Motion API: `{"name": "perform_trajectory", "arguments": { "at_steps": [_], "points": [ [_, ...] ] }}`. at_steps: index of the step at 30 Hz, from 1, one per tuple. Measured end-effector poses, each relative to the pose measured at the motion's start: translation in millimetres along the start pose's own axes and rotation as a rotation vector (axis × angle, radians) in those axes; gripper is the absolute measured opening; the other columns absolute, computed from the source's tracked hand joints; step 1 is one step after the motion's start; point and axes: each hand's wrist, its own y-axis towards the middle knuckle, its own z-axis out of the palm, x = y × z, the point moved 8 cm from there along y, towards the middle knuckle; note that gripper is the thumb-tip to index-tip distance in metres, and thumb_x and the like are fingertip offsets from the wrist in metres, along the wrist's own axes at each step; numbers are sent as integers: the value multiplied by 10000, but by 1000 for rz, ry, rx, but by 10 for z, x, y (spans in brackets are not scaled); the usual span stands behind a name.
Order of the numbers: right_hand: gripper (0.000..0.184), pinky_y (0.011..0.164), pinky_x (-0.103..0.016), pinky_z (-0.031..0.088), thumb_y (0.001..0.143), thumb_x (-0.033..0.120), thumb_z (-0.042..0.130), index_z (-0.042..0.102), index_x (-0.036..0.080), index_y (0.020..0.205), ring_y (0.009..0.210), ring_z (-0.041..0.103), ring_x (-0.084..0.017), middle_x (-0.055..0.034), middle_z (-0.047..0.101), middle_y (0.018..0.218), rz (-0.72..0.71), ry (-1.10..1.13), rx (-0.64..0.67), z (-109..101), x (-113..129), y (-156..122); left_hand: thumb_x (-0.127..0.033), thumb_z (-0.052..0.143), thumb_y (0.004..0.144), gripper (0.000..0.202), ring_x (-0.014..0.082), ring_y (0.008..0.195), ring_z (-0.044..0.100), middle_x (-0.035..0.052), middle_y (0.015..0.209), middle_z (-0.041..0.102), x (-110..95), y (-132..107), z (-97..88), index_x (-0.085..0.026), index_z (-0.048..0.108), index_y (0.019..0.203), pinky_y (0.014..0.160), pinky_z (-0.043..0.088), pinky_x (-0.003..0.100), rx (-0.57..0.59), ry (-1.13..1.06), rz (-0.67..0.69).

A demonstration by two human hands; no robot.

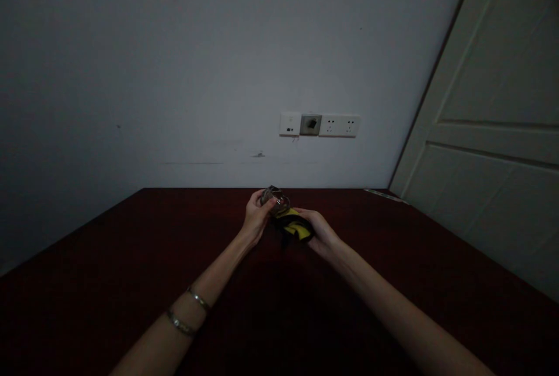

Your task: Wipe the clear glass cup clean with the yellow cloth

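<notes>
Both my arms reach out over a dark red table (109,259). My left hand (255,216) is closed around a small clear glass (275,197), held tilted above the tabletop. My right hand (321,230) grips a yellow and black cloth (294,226) that presses against the glass from the right. The two hands nearly touch. Two thin bracelets (190,312) circle my left forearm. The room is dim, so the glass shows little detail.
A plain grey wall stands behind the table, with a row of white sockets and a switch (319,125) low on it. A pale panelled door (493,131) fills the right side. A thin light strip (384,194) lies at the table's far right corner.
</notes>
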Motion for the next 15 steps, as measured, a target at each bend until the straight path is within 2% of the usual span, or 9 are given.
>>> {"name": "perform_trajectory", "arguments": {
  "at_steps": [6,10,15],
  "points": [
    [229,651,-287,531,772,51,378,601,91,740,594,630,-162,-84,650,624,128,132,-3,-12,-144,55,-240,798,544,631,158,866,599,56,966,628,61,-13,21,-168,481,1085,787,456,284,80,123,21],
    [251,657,-348,542,788,61,346,590,112,762,594,631,-181,-66,643,600,141,135,-34,-12,-173,55,-235,802,525,710,188,932,594,92,1056,603,49,-19,92,-158,452,1139,859,444,330,179,205,8],
    [231,618,-316,535,785,76,364,583,116,723,523,602,-161,-57,621,557,103,130,-64,-100,-166,103,-232,815,490,743,224,982,582,117,1080,596,-6,-20,213,-137,470,1141,914,426,386,331,359,8]
  ]
}}
